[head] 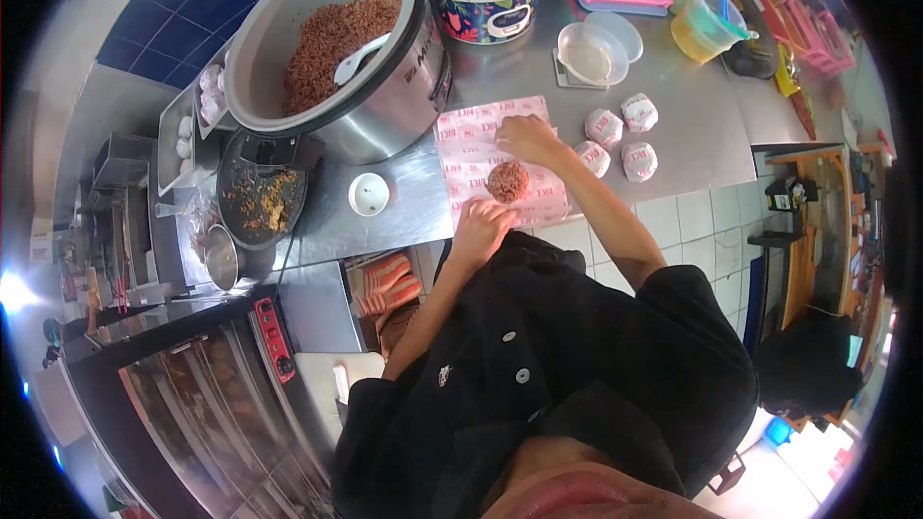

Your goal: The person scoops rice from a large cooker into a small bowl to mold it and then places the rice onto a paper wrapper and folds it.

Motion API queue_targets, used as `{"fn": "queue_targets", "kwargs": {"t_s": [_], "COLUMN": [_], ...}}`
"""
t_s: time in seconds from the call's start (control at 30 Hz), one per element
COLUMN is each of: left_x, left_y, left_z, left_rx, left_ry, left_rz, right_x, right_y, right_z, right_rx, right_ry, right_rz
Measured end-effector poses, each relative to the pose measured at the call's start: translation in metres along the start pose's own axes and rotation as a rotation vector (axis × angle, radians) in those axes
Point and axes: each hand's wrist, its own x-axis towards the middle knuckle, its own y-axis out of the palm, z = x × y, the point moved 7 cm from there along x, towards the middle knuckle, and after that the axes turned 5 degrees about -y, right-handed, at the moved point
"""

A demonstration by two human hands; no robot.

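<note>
A sheet of pink printed wrapping paper (461, 166) lies on the steel counter before me. On it sits a round patty of reddish-brown cooked rice (508, 182). My left hand (482, 229) is at the paper's near edge, its fingers curled over that edge beside the rice patty. Reaching over from the right, my right hand (528, 139) rests on the paper just beyond the patty, fingers bent down; their tips are partly hidden. Several wrapped round parcels (603, 128) in similar printed paper stand to the right of the sheet.
A big rice cooker (360, 126) of reddish rice, with a white paddle (364, 58), stands back left. Near it are a small white bowl (368, 194) and a dark pan of food scraps (259, 205). Behind are a floral container (482, 14), plastic bowls (593, 52) and a jug (707, 29).
</note>
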Motion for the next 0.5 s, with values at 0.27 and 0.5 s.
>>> {"fn": "queue_targets", "kwargs": {"t_s": [0.27, 0.5], "left_x": [0.031, 0.032], "left_y": [-0.038, -0.007], "left_z": [-0.016, 0.012], "left_rx": [0.156, 0.093], "left_ry": [0.01, 0.14], "left_rz": [-0.219, 0.028], "right_x": [-0.098, -0.114], "right_y": [-0.003, -0.026], "right_z": [0.06, 0.066], "right_rx": [-0.048, 0.164], "right_ry": [-0.154, 0.045], "right_rz": [-0.213, -0.057]}}
